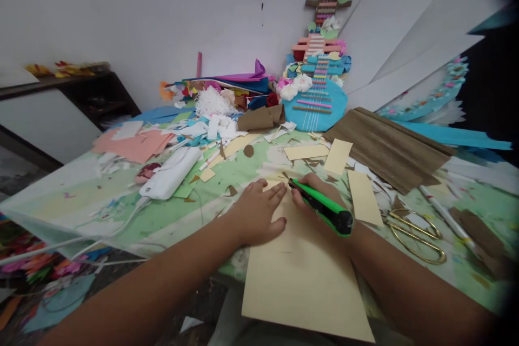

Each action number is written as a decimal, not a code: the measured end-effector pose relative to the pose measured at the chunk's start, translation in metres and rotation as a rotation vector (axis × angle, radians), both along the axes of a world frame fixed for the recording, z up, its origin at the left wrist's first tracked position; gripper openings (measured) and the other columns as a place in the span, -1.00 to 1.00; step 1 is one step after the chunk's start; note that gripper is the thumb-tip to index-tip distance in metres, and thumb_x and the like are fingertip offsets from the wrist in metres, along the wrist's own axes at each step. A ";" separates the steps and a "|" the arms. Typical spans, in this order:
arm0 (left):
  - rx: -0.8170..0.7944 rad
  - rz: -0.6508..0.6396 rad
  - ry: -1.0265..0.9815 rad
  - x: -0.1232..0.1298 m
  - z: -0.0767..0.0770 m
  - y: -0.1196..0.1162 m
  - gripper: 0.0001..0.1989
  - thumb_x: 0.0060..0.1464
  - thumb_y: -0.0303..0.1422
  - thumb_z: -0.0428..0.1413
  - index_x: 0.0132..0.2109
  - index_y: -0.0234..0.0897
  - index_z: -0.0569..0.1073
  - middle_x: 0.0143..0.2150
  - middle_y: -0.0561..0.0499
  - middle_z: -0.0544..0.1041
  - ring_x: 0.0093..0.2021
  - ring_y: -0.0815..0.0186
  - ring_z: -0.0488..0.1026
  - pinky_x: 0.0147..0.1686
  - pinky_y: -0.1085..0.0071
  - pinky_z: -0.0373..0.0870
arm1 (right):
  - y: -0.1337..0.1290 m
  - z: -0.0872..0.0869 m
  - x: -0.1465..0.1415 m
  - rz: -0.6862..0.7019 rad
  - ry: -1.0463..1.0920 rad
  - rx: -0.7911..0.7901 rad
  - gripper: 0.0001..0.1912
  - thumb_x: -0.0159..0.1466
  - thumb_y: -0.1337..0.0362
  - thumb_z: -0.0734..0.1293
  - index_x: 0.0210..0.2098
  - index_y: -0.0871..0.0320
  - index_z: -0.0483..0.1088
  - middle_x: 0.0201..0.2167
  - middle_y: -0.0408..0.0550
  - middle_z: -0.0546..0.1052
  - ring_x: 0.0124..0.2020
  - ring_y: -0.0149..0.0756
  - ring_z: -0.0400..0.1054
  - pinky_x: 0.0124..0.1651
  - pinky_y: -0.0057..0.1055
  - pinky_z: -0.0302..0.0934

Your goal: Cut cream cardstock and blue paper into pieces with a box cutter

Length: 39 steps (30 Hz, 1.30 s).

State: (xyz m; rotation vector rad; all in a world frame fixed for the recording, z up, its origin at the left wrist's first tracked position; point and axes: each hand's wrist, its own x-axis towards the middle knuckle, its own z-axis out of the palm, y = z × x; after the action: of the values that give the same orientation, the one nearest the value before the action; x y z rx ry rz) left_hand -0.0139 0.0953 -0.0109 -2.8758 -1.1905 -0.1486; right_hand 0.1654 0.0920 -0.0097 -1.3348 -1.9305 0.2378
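We have a cream sheet [304, 286] at the table's [170, 224] near edge, its lower part reaching past that edge toward us. Our left hand [257, 216] lies flat on its upper part, fingers slightly spread and gripping nothing. Our right hand [326, 186] has its fingers closed around a green cutter [322, 205], tilted, its tip by the sheet's far edge; we cannot tell whether the blade touches the paper. Just right of that hand lies a cream strip [365, 197], then scissors [443, 255] toward the near edge. Brown paper [389, 146] lies beyond. At the table's far edge, a blue paper instrument [314, 108] leans against the wall [227, 11].
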 end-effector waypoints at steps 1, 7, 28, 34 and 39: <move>0.006 -0.003 0.004 0.000 0.000 0.000 -0.35 0.05 -0.12 -0.15 0.23 -0.41 0.08 0.24 -0.09 0.13 0.11 0.01 0.13 0.07 0.05 0.00 | 0.000 0.001 0.000 0.003 -0.010 0.003 -0.88 0.12 0.16 0.19 -0.40 0.07 0.21 -0.59 -0.17 0.41 -0.58 -0.35 0.30 -0.52 -0.46 0.09; 0.003 0.010 -0.009 0.000 -0.001 -0.001 -0.34 0.04 -0.11 -0.16 0.23 -0.40 0.09 0.24 -0.07 0.13 0.10 -0.03 0.11 0.06 0.05 0.01 | -0.004 0.004 -0.003 0.047 -0.060 -0.014 -0.89 0.12 0.19 0.19 -0.45 0.07 0.16 -0.63 -0.19 0.38 -0.61 -0.37 0.26 -0.54 -0.46 0.06; -0.005 0.005 0.014 0.000 0.000 0.000 -0.35 0.04 -0.10 -0.17 0.22 -0.37 0.12 0.24 -0.06 0.14 0.10 -0.05 0.12 0.06 0.05 -0.01 | -0.020 0.015 -0.007 0.010 -0.171 -0.035 -0.82 0.07 0.21 0.19 -0.53 0.08 0.03 -0.71 -0.22 0.31 -0.69 -0.42 0.21 -0.62 -0.52 -0.03; -0.011 0.014 0.011 -0.002 0.000 0.000 -0.34 0.04 -0.08 -0.18 0.22 -0.35 0.11 0.24 -0.02 0.13 0.09 -0.08 0.10 0.06 0.07 -0.01 | -0.023 0.024 -0.011 0.003 -0.166 -0.010 -0.83 0.06 0.20 0.17 -0.55 0.08 0.04 -0.72 -0.21 0.30 -0.71 -0.42 0.17 -0.65 -0.52 -0.05; -0.019 0.020 0.017 -0.001 0.000 0.000 -0.34 0.05 -0.08 -0.20 0.24 -0.34 0.09 0.25 0.00 0.12 0.10 -0.09 0.07 0.06 0.07 -0.03 | -0.027 0.028 -0.009 0.037 -0.160 -0.039 -0.86 0.09 0.21 0.18 -0.53 0.10 0.12 -0.70 -0.21 0.31 -0.69 -0.43 0.18 -0.63 -0.53 -0.02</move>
State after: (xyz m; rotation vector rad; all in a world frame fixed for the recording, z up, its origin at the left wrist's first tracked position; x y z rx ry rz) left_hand -0.0153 0.0957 -0.0109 -2.8742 -1.2240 -0.1122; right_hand 0.1561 0.0651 0.0179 -1.3803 -2.0949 0.1930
